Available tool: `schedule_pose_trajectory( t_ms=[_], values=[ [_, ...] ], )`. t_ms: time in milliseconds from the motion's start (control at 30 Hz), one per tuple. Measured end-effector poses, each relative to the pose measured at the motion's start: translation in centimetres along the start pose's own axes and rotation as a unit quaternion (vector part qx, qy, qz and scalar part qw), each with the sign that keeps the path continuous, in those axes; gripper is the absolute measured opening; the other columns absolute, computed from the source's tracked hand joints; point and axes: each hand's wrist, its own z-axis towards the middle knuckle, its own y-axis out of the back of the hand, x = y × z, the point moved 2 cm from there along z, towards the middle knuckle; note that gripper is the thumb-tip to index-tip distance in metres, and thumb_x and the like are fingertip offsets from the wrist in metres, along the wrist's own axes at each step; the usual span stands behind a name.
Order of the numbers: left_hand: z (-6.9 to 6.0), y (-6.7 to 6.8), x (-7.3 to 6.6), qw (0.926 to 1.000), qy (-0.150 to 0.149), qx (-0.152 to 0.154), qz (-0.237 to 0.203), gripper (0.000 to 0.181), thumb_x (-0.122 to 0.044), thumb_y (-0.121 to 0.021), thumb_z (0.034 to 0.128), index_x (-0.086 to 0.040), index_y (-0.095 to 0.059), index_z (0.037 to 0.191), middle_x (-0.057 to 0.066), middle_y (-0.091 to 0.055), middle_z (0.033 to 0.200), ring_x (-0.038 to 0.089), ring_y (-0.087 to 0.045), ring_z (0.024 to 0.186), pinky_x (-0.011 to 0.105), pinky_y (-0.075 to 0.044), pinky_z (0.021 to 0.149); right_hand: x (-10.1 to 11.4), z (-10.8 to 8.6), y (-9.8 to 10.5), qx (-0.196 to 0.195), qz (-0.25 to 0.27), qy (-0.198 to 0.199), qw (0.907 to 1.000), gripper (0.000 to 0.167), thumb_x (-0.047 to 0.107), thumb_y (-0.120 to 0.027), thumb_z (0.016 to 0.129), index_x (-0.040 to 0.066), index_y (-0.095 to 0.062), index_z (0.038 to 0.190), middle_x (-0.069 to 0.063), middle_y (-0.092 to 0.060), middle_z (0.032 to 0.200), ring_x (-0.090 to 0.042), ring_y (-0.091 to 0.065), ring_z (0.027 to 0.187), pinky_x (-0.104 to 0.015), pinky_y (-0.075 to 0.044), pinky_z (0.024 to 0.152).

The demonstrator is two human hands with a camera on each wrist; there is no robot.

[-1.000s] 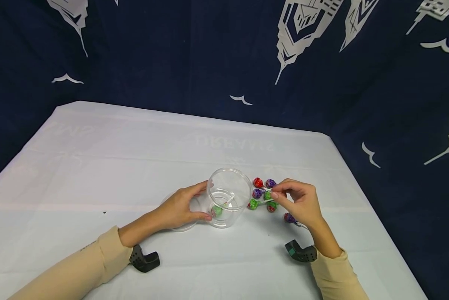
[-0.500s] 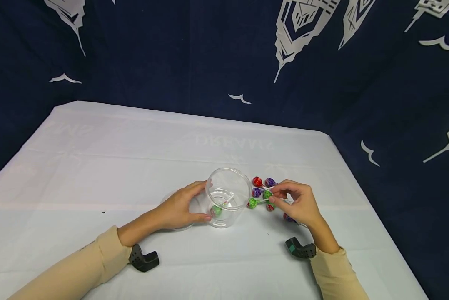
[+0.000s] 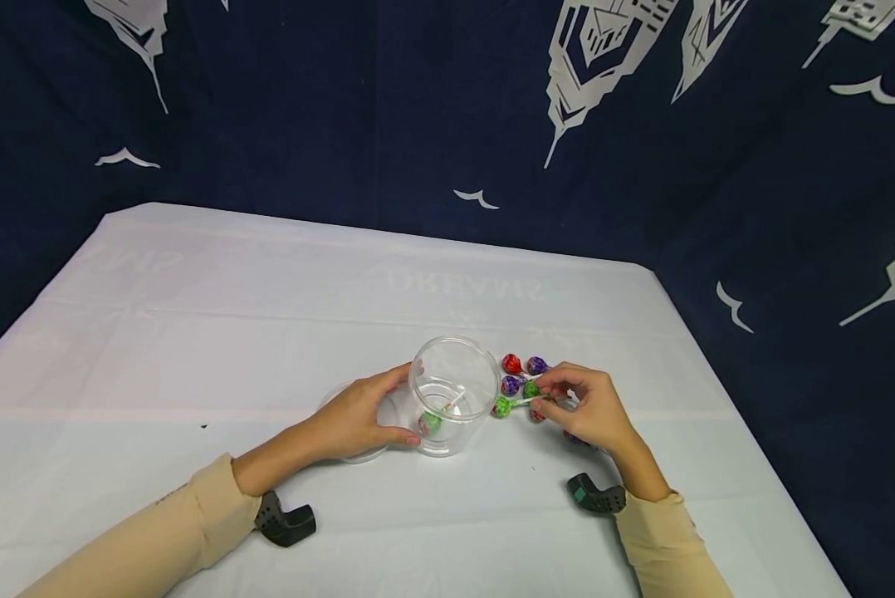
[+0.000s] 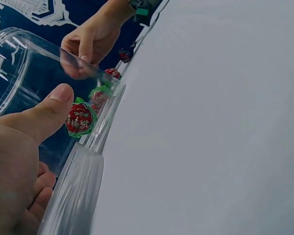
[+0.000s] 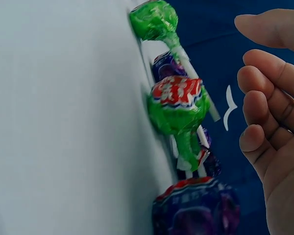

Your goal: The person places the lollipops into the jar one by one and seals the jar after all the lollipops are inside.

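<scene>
My left hand grips the side of a clear plastic cup, thumb in front. Inside the cup lies a green-and-red lollipop, also visible in the left wrist view. Right of the cup is a group of wrapped lollipops: red, purple and green. My right hand hovers over their sticks. In the right wrist view its thumb and fingers are apart with nothing between them, beside a green lollipop.
Another clear round plastic piece lies partly under my left hand. A purple lollipop is half hidden below my right hand. The white cloth covers the table, with a dark blue printed curtain behind.
My right hand has moved slightly left and down over the lollipop sticks, covering more of the lollipop nearest me. My left hand and the cup stay in place.
</scene>
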Motion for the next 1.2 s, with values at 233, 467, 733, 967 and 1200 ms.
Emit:
schedule_pose_trajectory(
  t_ms=[233, 467, 733, 967, 1200],
  values=[
    [0.0, 0.0, 0.1, 0.9999, 0.008, 0.001, -0.010, 0.094, -0.033, -0.088, 0.0735, -0.007, -0.040, 0.150, 0.010, -0.054, 0.143, 0.030, -0.053, 0.127, 0.050, -0.041, 0.106, -0.2, 0.0, 0.0, 0.013, -0.044, -0.012, 0.9989, 0.022, -0.018, -0.079, 0.067, -0.010, -0.070, 0.085, -0.017, -0.065, 0.076, -0.034, -0.055, 0.066, -0.039, -0.048, 0.056],
    [-0.2, -0.1, 0.0, 0.9999, 0.008, 0.003, -0.006, 0.094, -0.031, -0.088, 0.0734, -0.005, -0.040, 0.150, 0.011, -0.052, 0.145, 0.031, -0.053, 0.127, 0.049, -0.041, 0.107, -0.7, -0.2, -0.2, 0.028, -0.059, -0.010, 0.9978, 0.024, -0.016, -0.080, 0.067, -0.008, -0.071, 0.088, -0.016, -0.066, 0.077, -0.034, -0.055, 0.065, -0.040, -0.047, 0.054],
    [-0.1, 0.0, 0.1, 1.0000, 0.001, -0.002, -0.004, 0.093, -0.031, -0.089, 0.0735, -0.005, -0.040, 0.149, 0.012, -0.054, 0.142, 0.030, -0.055, 0.126, 0.049, -0.041, 0.106, -3.4, -0.3, -0.3, 0.031, -0.085, -0.006, 0.9959, 0.027, -0.015, -0.082, 0.066, -0.003, -0.073, 0.089, -0.012, -0.066, 0.077, -0.032, -0.055, 0.063, -0.038, -0.045, 0.052],
    [0.1, 0.0, 0.3, 0.9999, -0.006, -0.005, -0.008, 0.094, -0.030, -0.089, 0.0729, -0.006, -0.041, 0.150, 0.010, -0.055, 0.142, 0.028, -0.054, 0.126, 0.048, -0.041, 0.107, -4.5, -0.4, -0.2, 0.044, -0.098, -0.012, 0.9942, 0.027, -0.006, -0.084, 0.068, 0.007, -0.075, 0.090, -0.001, -0.066, 0.081, -0.021, -0.057, 0.067, -0.030, -0.047, 0.054],
    [0.0, 0.0, 0.2, 1.0000, -0.005, -0.005, -0.007, 0.093, -0.030, -0.089, 0.0727, -0.006, -0.041, 0.149, 0.010, -0.056, 0.140, 0.028, -0.055, 0.125, 0.048, -0.041, 0.106, -4.5, -0.4, -0.5, 0.051, -0.125, 0.015, 0.9907, 0.024, -0.004, -0.083, 0.066, 0.009, -0.075, 0.084, 0.002, -0.067, 0.082, -0.016, -0.056, 0.067, -0.028, -0.046, 0.054]
  ],
)
